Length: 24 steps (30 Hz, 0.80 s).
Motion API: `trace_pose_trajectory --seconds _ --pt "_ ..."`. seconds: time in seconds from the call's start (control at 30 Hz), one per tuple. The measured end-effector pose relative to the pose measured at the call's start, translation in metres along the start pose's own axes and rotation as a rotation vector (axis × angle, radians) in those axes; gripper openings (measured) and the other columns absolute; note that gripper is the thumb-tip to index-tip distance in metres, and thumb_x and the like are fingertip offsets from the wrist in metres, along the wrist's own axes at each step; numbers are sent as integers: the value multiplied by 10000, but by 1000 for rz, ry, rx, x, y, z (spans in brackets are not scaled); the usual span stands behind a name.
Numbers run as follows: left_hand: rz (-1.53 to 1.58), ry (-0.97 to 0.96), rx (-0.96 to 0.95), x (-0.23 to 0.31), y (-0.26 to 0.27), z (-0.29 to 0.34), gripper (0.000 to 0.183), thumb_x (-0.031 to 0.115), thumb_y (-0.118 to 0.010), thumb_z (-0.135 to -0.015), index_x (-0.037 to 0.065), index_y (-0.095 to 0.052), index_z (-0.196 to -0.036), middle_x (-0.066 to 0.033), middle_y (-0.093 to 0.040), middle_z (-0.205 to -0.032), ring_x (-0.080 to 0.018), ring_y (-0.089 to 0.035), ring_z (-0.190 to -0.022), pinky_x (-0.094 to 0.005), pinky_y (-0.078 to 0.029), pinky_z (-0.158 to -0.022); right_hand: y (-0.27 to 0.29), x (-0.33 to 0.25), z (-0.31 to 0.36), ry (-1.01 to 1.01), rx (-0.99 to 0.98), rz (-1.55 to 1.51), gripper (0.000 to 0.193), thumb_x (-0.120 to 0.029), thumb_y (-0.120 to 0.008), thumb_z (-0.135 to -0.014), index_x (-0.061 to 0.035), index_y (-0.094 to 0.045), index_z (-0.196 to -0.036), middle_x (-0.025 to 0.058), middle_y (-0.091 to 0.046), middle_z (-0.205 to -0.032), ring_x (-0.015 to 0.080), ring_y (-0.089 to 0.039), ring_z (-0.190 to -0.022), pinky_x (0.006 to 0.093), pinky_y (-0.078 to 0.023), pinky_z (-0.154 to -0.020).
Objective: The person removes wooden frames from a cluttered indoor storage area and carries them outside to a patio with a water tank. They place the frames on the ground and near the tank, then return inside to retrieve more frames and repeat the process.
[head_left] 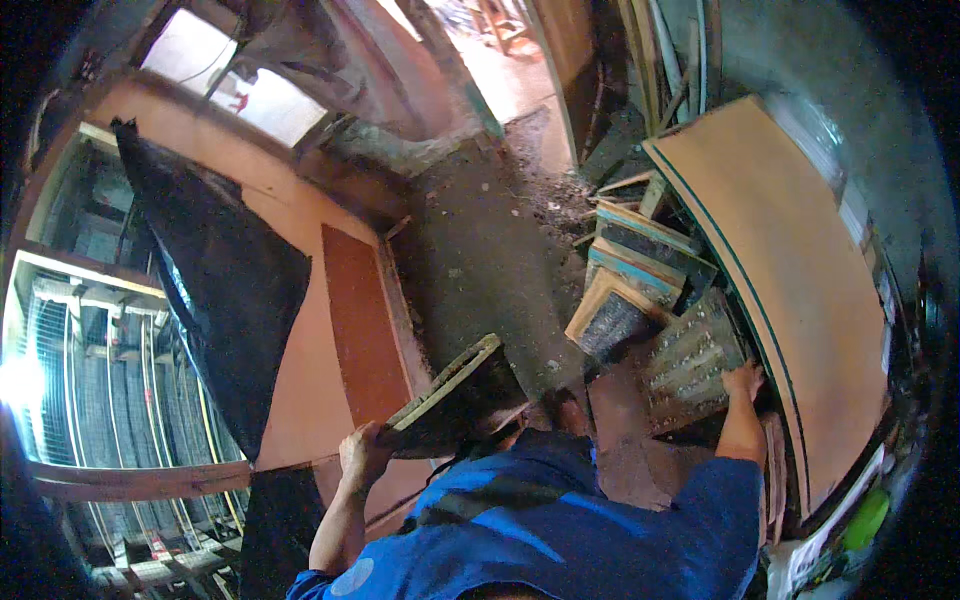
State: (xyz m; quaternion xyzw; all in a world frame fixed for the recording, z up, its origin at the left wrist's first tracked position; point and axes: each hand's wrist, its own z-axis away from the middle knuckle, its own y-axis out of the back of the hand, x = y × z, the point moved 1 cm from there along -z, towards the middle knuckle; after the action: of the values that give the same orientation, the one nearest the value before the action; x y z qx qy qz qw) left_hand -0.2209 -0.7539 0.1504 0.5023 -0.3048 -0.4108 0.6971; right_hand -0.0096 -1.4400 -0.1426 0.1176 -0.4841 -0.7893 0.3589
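My left hand (365, 455) is closed round the edge of a wooden-framed tray (455, 385), dark inside, that hangs tilted at my left side. Out to the right, my right hand (743, 382) grips the edge of a worn panel (692, 365) with pale streaks and spots. Just beyond that panel lean several wooden frames with dark mesh (622, 312), overlapping one another, one with a blue strip (640, 268). The fingertips of my right hand are partly hidden at the panel's edge.
A large tan board (780, 270) with a dark green edge leans along the right. To the left stands a wooden cabinet (350, 330) with a black cloth (225, 290) and lit wire-mesh racks (130, 370). Debris lies on the dark floor (480, 250) towards a bright doorway (505, 70).
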Motion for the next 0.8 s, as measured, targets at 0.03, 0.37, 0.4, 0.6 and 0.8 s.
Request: trace_pose_trajectory --seconds 0.03,0.37,0.4,0.6,0.8 --pt "-39 -16 -38 0 -3 -4 228 275 -739 -832 121 -732 -1000 -149 -727 -1006 -370 -698 -944 -481 -548 -800 2 0 7 -26 6 -34 1008 -478 -799 -787 -217 -279 -1609 134 -201 -1678 368 -277 -1506 540 -456 -1100" --pt "131 -36 85 -20 -28 -20 226 312 -678 -871 103 -718 -948 -165 -719 -964 -390 -695 -894 -505 -546 -771 18 1 77 61 79 11 1016 -486 -895 -634 -147 -442 -1478 153 -365 -1491 396 -370 -1408 536 -451 -1076" --pt "153 -63 104 -21 -29 -23 222 309 -681 -869 104 -718 -945 -165 -718 -958 -391 -694 -891 -505 -546 -768 19 1 76 97 86 15 1063 -495 -908 -608 -143 -431 -1490 160 -350 -1507 401 -362 -1415 541 -452 -1072" --pt "151 -24 103 -36 -36 -32 189 262 -713 -814 121 -725 -940 -153 -720 -953 -378 -700 -880 -491 -551 -770 0 3 94 499 -142 -218 1290 -457 -970 -533 65 -322 -1518 274 -576 -1376 408 -582 -1262 437 -470 -1059" --pt "206 -12 120 -57 -44 -43 189 254 -697 -812 123 -725 -945 -153 -723 -962 -377 -706 -891 -491 -557 -774 4 -31 160 731 -206 -295 910 -360 -950 -500 -39 -543 -1249 209 -711 -1117 388 -692 -1042 443 -540 -895"
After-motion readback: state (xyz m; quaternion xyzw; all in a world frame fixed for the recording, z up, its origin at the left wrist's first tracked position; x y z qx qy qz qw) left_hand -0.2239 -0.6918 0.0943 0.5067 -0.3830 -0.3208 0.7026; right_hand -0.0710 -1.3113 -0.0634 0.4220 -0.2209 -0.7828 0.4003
